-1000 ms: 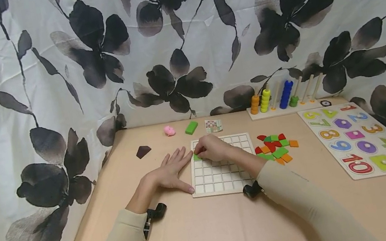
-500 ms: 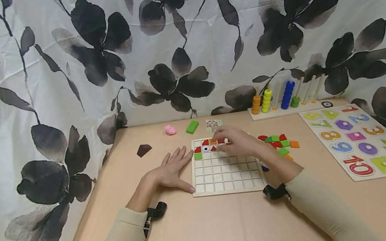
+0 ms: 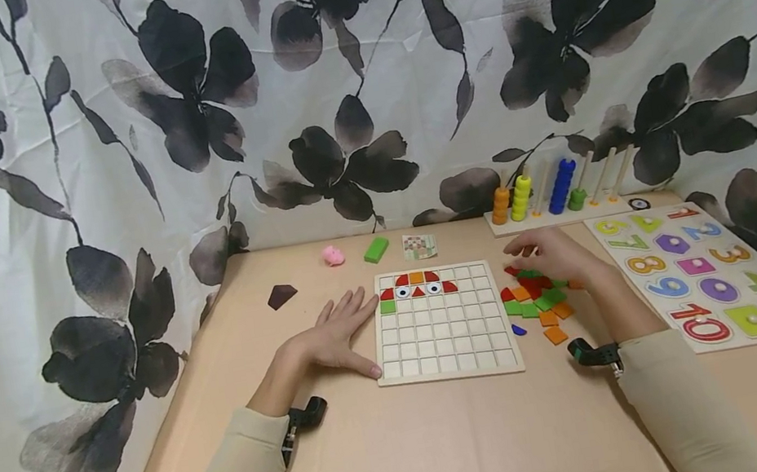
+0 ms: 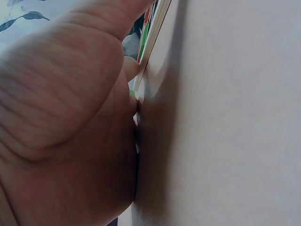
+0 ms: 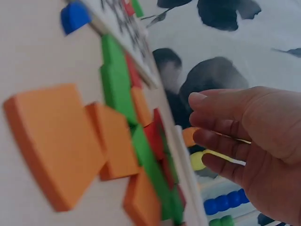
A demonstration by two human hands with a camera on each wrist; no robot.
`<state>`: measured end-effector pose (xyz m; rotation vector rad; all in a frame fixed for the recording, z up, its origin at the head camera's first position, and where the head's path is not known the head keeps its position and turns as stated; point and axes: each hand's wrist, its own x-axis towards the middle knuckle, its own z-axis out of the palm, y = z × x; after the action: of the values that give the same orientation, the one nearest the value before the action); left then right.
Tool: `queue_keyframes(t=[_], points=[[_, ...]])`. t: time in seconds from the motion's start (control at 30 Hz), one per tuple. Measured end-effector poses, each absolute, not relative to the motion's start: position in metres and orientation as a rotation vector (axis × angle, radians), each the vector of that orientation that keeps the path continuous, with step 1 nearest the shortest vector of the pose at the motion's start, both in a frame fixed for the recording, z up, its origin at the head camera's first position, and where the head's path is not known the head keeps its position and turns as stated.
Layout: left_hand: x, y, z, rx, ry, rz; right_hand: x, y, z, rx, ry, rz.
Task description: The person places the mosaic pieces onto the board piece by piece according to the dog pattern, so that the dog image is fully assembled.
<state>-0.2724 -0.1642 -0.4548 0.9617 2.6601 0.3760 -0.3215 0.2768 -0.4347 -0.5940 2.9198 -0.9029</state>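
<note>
A white gridded board point(image 3: 447, 341) lies in the middle of the table. Its top rows hold red tiles, an orange tile point(image 3: 416, 278), two eye tiles and a green tile point(image 3: 387, 307) at the left edge. My left hand point(image 3: 325, 345) rests flat with fingers spread, touching the board's left side. Over a loose pile of red, green and orange tiles point(image 3: 529, 309), my right hand point(image 3: 550, 252) hovers with fingers loosely bent. Nothing shows between thumb and fingers in the right wrist view, where orange tiles point(image 5: 59, 146) lie close to the camera.
A number puzzle board point(image 3: 740, 278) lies at the right, with a bead-peg abacus point(image 3: 554, 219) behind. Along the back are a pink figure point(image 3: 333, 255), a green block point(image 3: 376, 249) and a picture card point(image 3: 419, 246). A dark pentagon point(image 3: 281, 296) lies left; a blue tile point(image 3: 518, 329) beside the board.
My right hand has moved from the board's upper left across to the tile pile at the right, uncovering the green tile and the top rows. My left hand has stayed put.
</note>
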Motion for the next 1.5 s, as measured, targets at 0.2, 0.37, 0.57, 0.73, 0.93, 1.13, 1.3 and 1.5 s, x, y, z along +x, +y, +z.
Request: queue_keyframes(t=[0.2,0.37,0.57,0.73,0.93,1.13,1.3,1.5], points=[[-0.273,-0.163,-0.457,0.961,2.657,0.39,-0.324,0.277,-0.447,-0.553,2.885,-0.84],[-0.272,-0.163,-0.456,0.961,2.652,0.397,-0.322,0.272,-0.45,-0.497,2.866,-0.824],[-0.273,-0.163,-0.456,0.949,2.655,0.397,-0.323,0.271,-0.455,-0.475,2.882,-0.929],[-0.274,-0.163,-0.457,0.945,2.656,0.377,-0.323,0.27,-0.456,-0.526,2.908,-0.983],[-0.274,-0.163,-0.456,0.957,2.659,0.385,-0.318,0.255,-0.44,-0.658,2.956,-1.097],[-0.273,-0.165,-0.458,0.952,2.654,0.379,-0.31,0.207,-0.421,-0.831,2.865,-1.228],[-0.274,-0.165,-0.459,0.957,2.658,0.367,-0.313,0.162,-0.416,-0.943,2.753,-1.219],[-0.274,-0.166,-0.456,0.958,2.647,0.37,-0.317,0.12,-0.418,-1.035,2.675,-1.118]])
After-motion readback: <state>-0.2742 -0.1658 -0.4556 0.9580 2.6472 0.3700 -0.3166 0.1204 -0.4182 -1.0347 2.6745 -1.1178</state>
